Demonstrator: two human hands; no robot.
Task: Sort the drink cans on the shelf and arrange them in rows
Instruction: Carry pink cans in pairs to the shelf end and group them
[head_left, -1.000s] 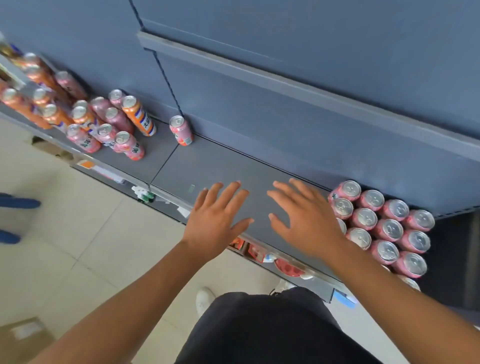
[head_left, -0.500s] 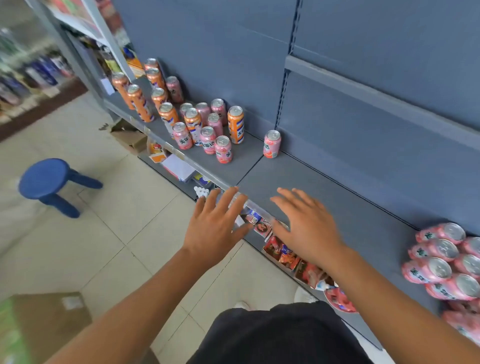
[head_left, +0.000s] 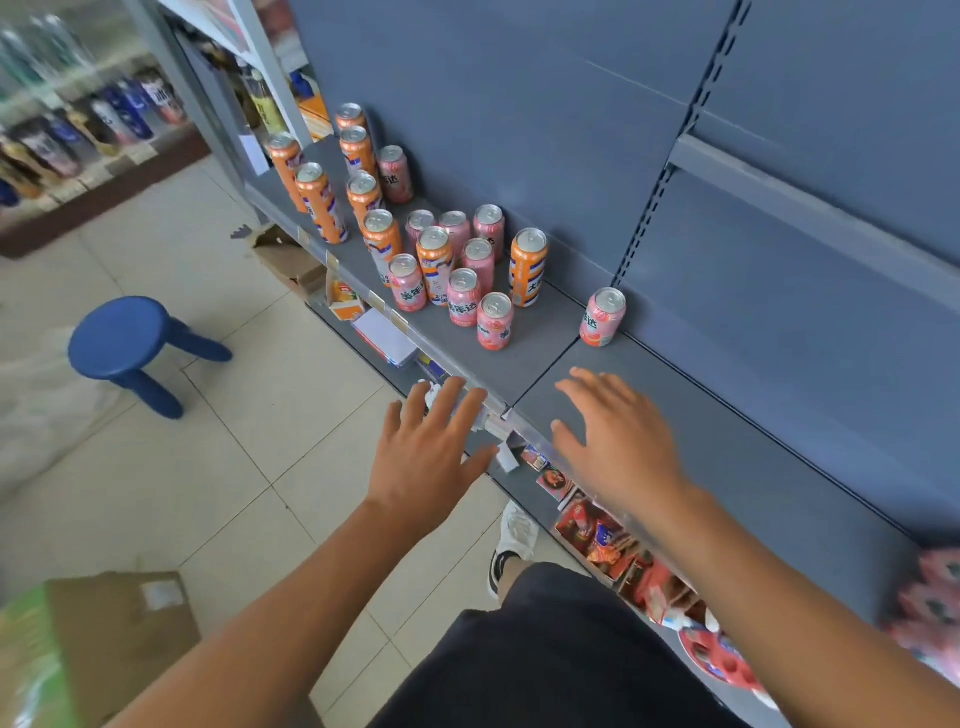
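Observation:
A mixed cluster of upright cans stands on the grey shelf at centre left: tall orange cans among shorter pink cans. One pink can stands alone to the right, near the back panel. A blurred group of pink cans shows at the right edge. My left hand hovers empty with spread fingers over the shelf's front edge. My right hand, also empty and spread, hangs over the bare shelf just below the lone pink can.
A blue stool stands on the tiled floor at left. A cardboard box sits at lower left. Snack packets fill the lower shelf under my right arm. Another shelving unit with bottles is at far left.
The view has swung left, bringing the mixed cans nearer and pushing the sorted pink cans to the right edge. Both hands stay empty and spread, now nearer the lone pink can.

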